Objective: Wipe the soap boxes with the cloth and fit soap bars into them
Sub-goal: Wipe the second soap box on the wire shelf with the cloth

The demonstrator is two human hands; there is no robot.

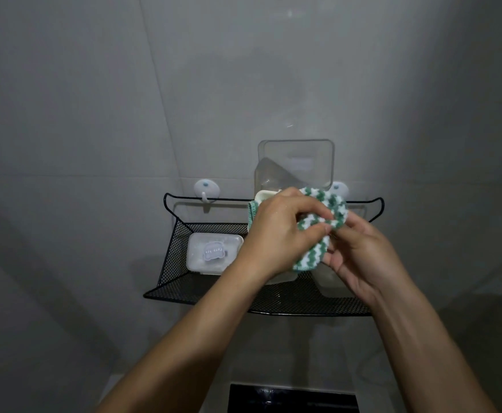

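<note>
A green and white striped cloth point(327, 210) is bunched between both hands above the black mesh shelf point(202, 293). My left hand point(276, 234) grips a white soap box point(266, 195), whose corner shows above my knuckles, and pinches the cloth against it. My right hand point(360, 257) holds the cloth from the right side. The box's clear lid point(296, 165) stands open behind the cloth. A second soap box point(214, 253), closed with a clear lid and a small label, lies on the shelf's left part. No soap bar is visible.
The shelf hangs on the grey tiled wall from two white suction hooks point(206, 189). Another pale container point(330, 283) sits on the shelf under my right hand. A dark rectangular object point(291, 397) lies below at the frame's bottom.
</note>
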